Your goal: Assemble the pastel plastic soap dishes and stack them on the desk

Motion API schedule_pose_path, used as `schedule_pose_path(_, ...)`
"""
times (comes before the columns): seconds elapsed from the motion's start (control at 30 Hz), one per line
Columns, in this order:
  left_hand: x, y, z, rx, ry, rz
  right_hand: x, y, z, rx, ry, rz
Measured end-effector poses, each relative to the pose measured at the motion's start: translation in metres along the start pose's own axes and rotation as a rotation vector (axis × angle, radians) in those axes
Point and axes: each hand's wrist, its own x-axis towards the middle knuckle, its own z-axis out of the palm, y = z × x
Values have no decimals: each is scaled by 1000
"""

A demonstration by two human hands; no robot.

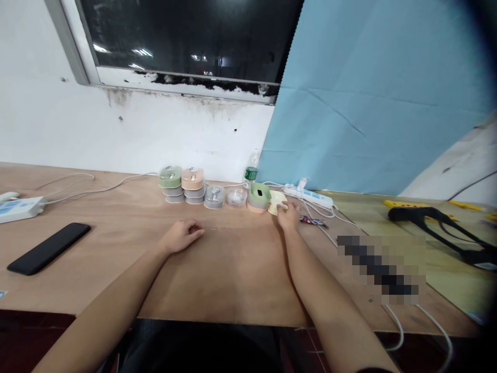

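Observation:
My right hand (289, 213) reaches out to the back of the table, its thumb and fingers closed on the edge of a cream-coloured plastic piece (276, 198) that seems to lie in a small stack. Just left of it stands a green box part (259, 194) with a dark slot, on top of grey and peach parts. Beside that sit a clear round-edged piece (236, 197) and a grey box with a clear lid (214, 197). My left hand (182, 235) rests on the tabletop, fingers loosely curled and thumb apart, with nothing visible in it.
Farther left are a green-topped stack (171, 181) and a peach-topped stack (193, 181). A plastic bottle (251, 168) stands behind. Power strips (310, 196) with white cables lie at the back right and far left. A black phone (49, 248) lies at left, black straps (438, 228) at right.

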Motion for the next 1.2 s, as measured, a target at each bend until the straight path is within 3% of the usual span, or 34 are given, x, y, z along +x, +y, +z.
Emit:
schedule_pose_path(0.17,0,-3,3,37,14,16,-1,1,0,-21,-65,-8)
schedule_pose_path(0.37,18,-7,6,302,278,90,-3,-1,-4,14,-29,-22)
schedule_pose_path(0.57,63,-9,-14,559,533,105,-3,-5,-5,19,-19,-3)
schedule_pose_path(0.7,92,-15,-36,715,519,42,-3,-6,-5,26,-12,1)
schedule_pose_path(0.83,108,-25,-54,842,368,106,-3,-6,-5,14,-37,38)
schedule_pose_path(0.93,114,-33,-60,883,335,87,-2,-6,-4,10,-39,47)
schedule_pose_path(1.07,118,-34,-58,898,361,122,-1,-6,-2,2,-41,68)
schedule_pose_path(1.2,116,-20,-56,880,442,178,-1,-6,-1,-9,-32,71)
